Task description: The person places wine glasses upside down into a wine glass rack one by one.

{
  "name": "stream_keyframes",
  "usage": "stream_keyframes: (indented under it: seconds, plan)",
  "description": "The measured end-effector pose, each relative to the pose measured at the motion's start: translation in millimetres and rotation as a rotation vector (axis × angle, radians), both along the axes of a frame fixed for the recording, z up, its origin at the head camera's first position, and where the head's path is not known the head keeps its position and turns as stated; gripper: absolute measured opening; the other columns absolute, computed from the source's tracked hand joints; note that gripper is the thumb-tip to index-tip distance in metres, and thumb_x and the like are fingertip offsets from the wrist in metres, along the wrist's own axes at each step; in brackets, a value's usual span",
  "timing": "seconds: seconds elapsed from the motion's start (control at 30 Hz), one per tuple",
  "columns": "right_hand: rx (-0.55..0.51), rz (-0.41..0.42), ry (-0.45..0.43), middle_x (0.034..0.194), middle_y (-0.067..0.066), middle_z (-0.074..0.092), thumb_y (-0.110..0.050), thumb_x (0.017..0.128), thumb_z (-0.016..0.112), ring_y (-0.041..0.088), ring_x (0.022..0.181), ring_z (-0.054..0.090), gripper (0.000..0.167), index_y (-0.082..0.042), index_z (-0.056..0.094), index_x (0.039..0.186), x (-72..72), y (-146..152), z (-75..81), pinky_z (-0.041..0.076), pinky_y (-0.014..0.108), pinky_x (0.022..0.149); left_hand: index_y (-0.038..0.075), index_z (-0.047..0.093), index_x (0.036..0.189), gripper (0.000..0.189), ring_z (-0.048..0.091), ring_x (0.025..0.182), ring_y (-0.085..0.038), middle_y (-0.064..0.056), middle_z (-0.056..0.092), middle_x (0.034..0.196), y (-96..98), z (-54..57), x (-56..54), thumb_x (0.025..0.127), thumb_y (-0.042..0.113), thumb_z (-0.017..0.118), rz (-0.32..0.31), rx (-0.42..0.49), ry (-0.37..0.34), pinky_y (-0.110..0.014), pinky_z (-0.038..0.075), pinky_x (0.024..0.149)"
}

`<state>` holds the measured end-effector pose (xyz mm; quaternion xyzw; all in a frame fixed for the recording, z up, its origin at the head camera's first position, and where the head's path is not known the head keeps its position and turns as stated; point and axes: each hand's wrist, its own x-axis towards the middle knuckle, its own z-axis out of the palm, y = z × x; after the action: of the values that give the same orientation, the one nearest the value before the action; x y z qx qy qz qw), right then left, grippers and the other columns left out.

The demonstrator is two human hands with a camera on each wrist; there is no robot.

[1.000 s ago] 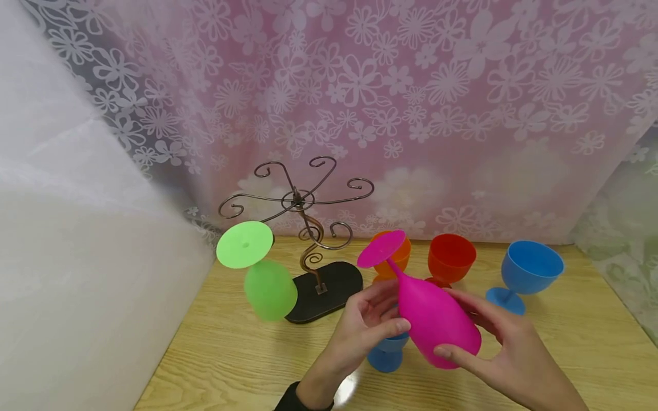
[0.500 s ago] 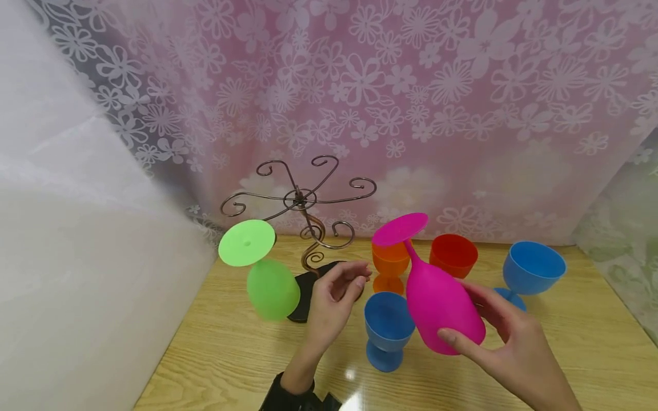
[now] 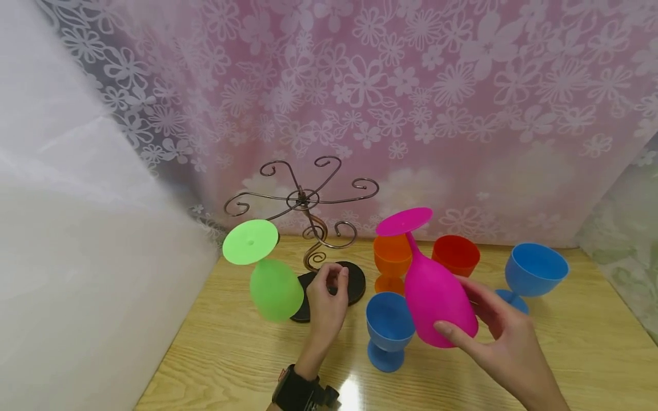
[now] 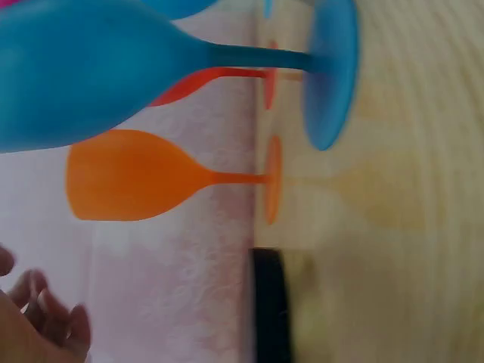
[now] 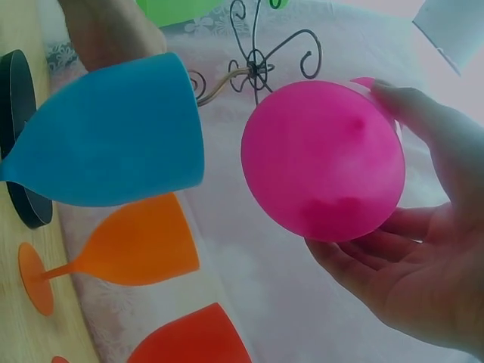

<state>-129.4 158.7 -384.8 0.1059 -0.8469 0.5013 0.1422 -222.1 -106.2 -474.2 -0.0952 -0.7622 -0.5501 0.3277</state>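
Observation:
My right hand [image 3: 509, 337] grips a magenta plastic goblet [image 3: 439, 299] by the bowl, thumb on the near side and fingers behind. The goblet tilts upside down, its round foot up and to the left. In the right wrist view its wide mouth [image 5: 321, 162] faces the camera. My left hand [image 3: 328, 302], fingers loosely curled and holding nothing, is in front of the black base [image 3: 354, 282] of a metal stand [image 3: 303, 200] with several curled arms. A green goblet [image 3: 276, 291] hangs upside down from one arm at the front left.
A blue goblet [image 3: 389, 325] stands upright between my hands, an orange goblet [image 3: 392, 257] behind it. Farther right are a red goblet [image 3: 454, 254] and another blue goblet [image 3: 534, 271]. A pink flowered curtain [image 3: 390, 103] backs the wooden table [image 3: 205, 354].
My left hand has let go of the magenta goblet and moved left toward the stand's base. The right hand alone now holds the goblet, its foot raised higher and turned more upright.

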Motion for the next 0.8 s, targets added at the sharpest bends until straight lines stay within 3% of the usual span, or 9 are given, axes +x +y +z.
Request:
stream_keyframes:
  seconds: [0.13,0.27,0.4,0.53,0.6,0.7,0.8]
  plan:
    - [-0.014,-0.005,-0.005,0.131,0.013,0.063,-0.014,0.082,0.089,-0.005,0.109,0.057,0.073,-0.006,0.054,0.146,-1.2,-3.4,-0.6,0.055,0.013,0.077,0.010,0.066,0.096,0.008,0.051,0.069,-0.014,0.000,0.057,0.079,-1.6,-19.8,-9.7,0.102,0.009,0.063,0.114,0.032,0.089,-0.027,0.045,0.060]
    - [-0.004,-0.008,-0.008,0.131,0.012,0.063,-0.019,0.083,0.089,0.011,0.111,0.062,0.073,-0.008,0.054,0.146,-4.2,-8.6,1.2,0.055,0.014,0.077,0.009,0.062,0.092,0.011,0.047,0.071,-0.012,-0.001,0.052,0.078,-5.5,-34.2,-15.6,0.104,0.009,0.061,0.231,0.074,0.080,-0.026,0.041,0.064]
    - [-0.006,0.027,0.002,0.131,0.013,0.064,-0.019,0.084,0.088,0.031,0.114,0.064,0.070,-0.008,0.055,0.145,-10.7,-13.0,5.5,0.055,0.015,0.079,-0.002,0.059,0.094,0.011,0.048,0.075,-0.012,-0.012,0.054,0.081,-7.5,-32.0,-14.6,0.103,0.002,0.058,0.285,0.223,0.094,-0.023,0.040,0.068]
    - [-0.027,0.063,0.011,0.131,0.015,0.064,-0.018,0.084,0.087,0.035,0.113,0.064,0.069,-0.007,0.055,0.145,-18.0,-18.7,9.1,0.056,0.016,0.079,-0.015,0.056,0.103,0.009,0.055,0.083,-0.020,-0.027,0.058,0.092,-8.4,-15.5,-7.2,0.102,-0.006,0.056,0.283,0.357,0.124,-0.018,0.045,0.075]
    - [-0.019,0.065,0.015,0.129,0.015,0.065,-0.019,0.084,0.088,0.034,0.109,0.065,0.069,-0.007,0.056,0.144,-21.0,-22.6,10.1,0.057,0.018,0.076,-0.017,0.055,0.109,0.014,0.059,0.090,-0.027,-0.031,0.058,0.101,-9.1,-7.6,-3.0,0.101,-0.007,0.057,0.262,0.370,0.115,-0.017,0.048,0.078]
    - [0.000,0.065,0.013,0.126,0.013,0.067,-0.024,0.083,0.088,0.030,0.104,0.066,0.069,-0.007,0.057,0.143,-25.0,-29.1,11.5,0.059,0.022,0.072,-0.019,0.052,0.119,0.024,0.059,0.103,-0.041,-0.035,0.054,0.116,-11.2,-4.5,-1.6,0.101,-0.005,0.059,0.210,0.387,0.071,-0.022,0.052,0.086]
    - [-0.001,0.076,0.004,0.125,0.013,0.067,-0.027,0.084,0.088,0.030,0.102,0.068,0.069,-0.007,0.058,0.143,-28.0,-35.3,12.6,0.062,0.028,0.072,-0.017,0.049,0.129,0.032,0.056,0.115,-0.047,-0.034,0.053,0.126,-12.9,-1.8,-0.7,0.102,-0.003,0.058,0.150,0.407,0.006,-0.031,0.051,0.095]
